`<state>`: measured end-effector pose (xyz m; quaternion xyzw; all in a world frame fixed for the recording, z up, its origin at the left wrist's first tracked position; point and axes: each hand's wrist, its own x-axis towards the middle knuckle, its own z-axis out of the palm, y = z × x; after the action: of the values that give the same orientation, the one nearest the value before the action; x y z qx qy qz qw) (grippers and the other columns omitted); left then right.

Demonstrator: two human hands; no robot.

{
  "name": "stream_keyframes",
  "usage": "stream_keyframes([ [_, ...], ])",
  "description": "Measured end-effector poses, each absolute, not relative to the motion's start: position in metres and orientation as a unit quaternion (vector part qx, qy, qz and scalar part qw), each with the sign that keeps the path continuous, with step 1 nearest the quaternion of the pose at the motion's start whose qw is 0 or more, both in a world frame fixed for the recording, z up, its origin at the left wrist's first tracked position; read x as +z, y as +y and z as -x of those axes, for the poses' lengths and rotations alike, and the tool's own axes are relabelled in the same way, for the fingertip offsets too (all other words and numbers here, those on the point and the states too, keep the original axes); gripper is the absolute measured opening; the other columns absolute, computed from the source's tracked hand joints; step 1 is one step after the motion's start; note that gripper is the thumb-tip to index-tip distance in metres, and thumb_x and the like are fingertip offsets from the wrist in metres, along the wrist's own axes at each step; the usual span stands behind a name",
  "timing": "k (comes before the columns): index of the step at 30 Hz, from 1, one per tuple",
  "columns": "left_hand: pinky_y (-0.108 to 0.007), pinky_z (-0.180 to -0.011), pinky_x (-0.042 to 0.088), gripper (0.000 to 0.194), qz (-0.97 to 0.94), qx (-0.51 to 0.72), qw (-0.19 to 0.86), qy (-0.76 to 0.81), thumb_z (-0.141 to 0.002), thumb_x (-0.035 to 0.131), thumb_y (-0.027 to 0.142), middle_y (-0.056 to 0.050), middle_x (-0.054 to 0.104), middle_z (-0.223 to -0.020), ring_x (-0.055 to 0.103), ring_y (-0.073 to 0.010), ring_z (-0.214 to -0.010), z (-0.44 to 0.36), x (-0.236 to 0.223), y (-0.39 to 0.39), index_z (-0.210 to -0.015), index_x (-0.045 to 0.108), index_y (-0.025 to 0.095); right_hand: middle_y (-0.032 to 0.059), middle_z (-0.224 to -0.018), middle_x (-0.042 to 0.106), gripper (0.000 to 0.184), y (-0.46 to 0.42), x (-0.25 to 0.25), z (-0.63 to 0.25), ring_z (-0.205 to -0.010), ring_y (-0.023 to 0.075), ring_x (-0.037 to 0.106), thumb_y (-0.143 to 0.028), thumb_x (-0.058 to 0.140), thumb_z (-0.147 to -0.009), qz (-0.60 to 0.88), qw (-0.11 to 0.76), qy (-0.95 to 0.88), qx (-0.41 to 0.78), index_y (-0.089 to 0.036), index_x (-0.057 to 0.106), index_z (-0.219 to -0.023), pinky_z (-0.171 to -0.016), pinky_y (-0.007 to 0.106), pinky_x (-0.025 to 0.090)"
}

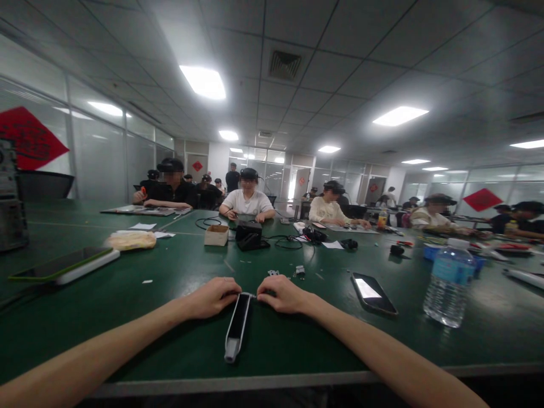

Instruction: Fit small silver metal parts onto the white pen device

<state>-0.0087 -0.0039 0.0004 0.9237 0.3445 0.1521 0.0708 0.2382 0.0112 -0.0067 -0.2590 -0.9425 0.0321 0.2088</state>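
Note:
A long, narrow, pale grey device casing (233, 347) with a dark inner face lies on the green table, its far end between my hands. My left hand (216, 297) is closed, fingertips gripping the casing's far left edge. On the other side, my right hand (281, 293) is pinched beside the far right corner. A small dark bit shows at its fingertips, too small to name. Just beyond my right hand lie small metal pieces (300, 271) on the tabletop.
A phone (374, 292) and a water bottle (449, 283) stand to the right. Ahead are a small cardboard box (216, 235), a black box-shaped device (249, 234) and cables. A flat green-edged screen (63, 264) lies left. Several people sit around the table.

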Motion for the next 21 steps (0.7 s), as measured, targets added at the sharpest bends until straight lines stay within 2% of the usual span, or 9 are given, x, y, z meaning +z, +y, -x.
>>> stream_keyframes([
  [8,-0.025,-0.073,0.045,0.024,-0.924,0.157,0.055,0.343,-0.091,0.043,0.024,-0.005,0.064,-0.092,0.059,-0.0166,-0.082,0.0069,0.0007,-0.006,-0.099,0.065,0.017,0.0055,-0.086,0.068,0.015,0.0109,-0.0081,-0.2369,-0.076,0.0139,0.059,-0.022,0.056,-0.085,0.255,0.209,-0.944,0.029,-0.014,0.068,-0.09,-0.074,0.025,0.046],
  [21,-0.026,-0.075,0.045,0.023,-0.925,0.161,0.023,0.344,-0.091,0.046,0.025,-0.004,0.065,-0.095,0.06,-0.0169,-0.085,0.0057,-0.0037,-0.0021,-0.107,0.061,0.02,0.0038,-0.08,0.066,0.014,0.0106,-0.0061,-0.2365,-0.072,0.0128,0.058,-0.026,0.061,-0.081,0.254,0.207,-0.944,0.039,-0.015,0.068,-0.086,-0.069,0.023,0.045],
])
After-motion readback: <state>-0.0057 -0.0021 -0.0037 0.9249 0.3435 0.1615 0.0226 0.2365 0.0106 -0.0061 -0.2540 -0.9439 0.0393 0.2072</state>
